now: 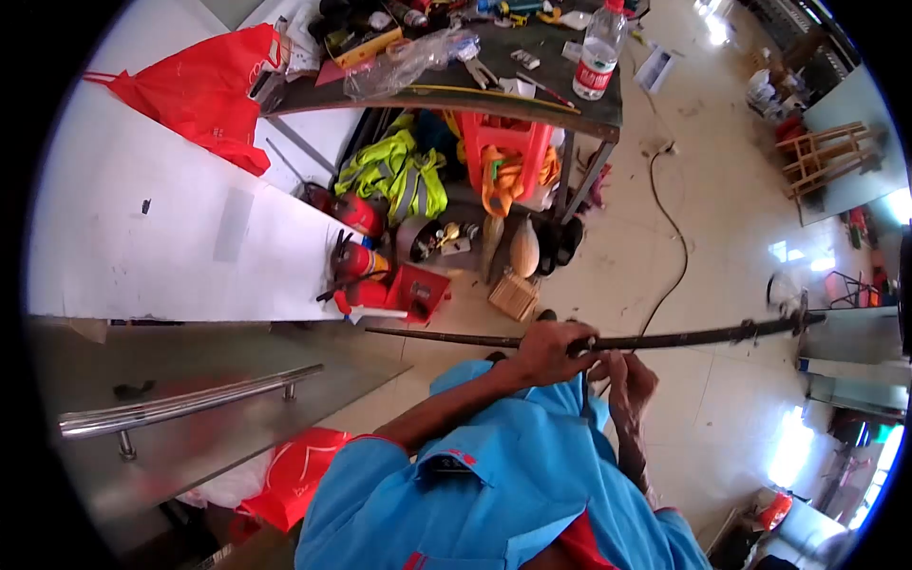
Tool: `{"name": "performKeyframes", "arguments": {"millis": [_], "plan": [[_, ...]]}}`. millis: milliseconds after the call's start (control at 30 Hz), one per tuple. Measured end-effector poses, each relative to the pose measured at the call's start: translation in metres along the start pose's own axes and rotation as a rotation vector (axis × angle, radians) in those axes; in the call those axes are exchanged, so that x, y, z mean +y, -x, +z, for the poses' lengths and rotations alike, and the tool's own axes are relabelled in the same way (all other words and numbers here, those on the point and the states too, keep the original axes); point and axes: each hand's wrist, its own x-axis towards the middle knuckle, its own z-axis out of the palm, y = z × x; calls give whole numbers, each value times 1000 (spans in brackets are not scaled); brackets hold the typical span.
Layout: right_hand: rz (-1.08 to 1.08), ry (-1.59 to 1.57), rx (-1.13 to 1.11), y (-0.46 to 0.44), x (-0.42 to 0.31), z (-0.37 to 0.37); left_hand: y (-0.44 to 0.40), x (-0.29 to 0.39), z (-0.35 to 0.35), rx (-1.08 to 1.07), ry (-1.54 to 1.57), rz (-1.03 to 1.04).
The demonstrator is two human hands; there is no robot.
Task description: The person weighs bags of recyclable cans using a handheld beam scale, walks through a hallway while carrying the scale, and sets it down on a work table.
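A long, thin dark rod (674,339) runs crosswise in front of my body, tapering toward its left end, with small knobs or ties near its right end. My left hand (551,349) is closed around the rod near its middle. Just below the rod, my right hand (629,380) is closed, with thumb and fingertips pinched together close to the left fingers. What the right fingers pinch is too small to make out. A thin dark strip (585,391) hangs below the rod between the two hands, against my blue shirt.
Ahead stands a cluttered table (608,114) with a water bottle (598,52) at its corner. Fire extinguishers (363,258), a red dustpan (421,293) and a yellow vest (399,176) lie below. A black cable (682,247) crosses the floor. A metal handrail (190,399) is at left.
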Motion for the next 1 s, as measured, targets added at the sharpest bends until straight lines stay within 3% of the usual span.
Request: {"name": "performKeyframes", "arguments": {"millis": [200, 400, 567, 700, 733, 900, 1000], "plan": [[227, -179, -169, -60, 85, -35, -38, -13, 5, 291, 64, -144], [381, -76, -142, -121, 159, -72, -70, -18, -19, 456, 134, -381], [448, 1, -161, -154, 212, -76, -92, -13, -65, 648, 60, -403], [486, -12, -169, -162, 224, -59, -123, -18, -127, 731, 263, -475], [509, -19, -164, -162, 231, -53, -135, -20, -144, 764, 213, -363], [580, 54, -114, -149, 275, -23, -189, -54, -259, 694, 89, -417], [664, 86, -34, -141, 216, -1, -234, -59, -338, 650, 21, -348]]}}
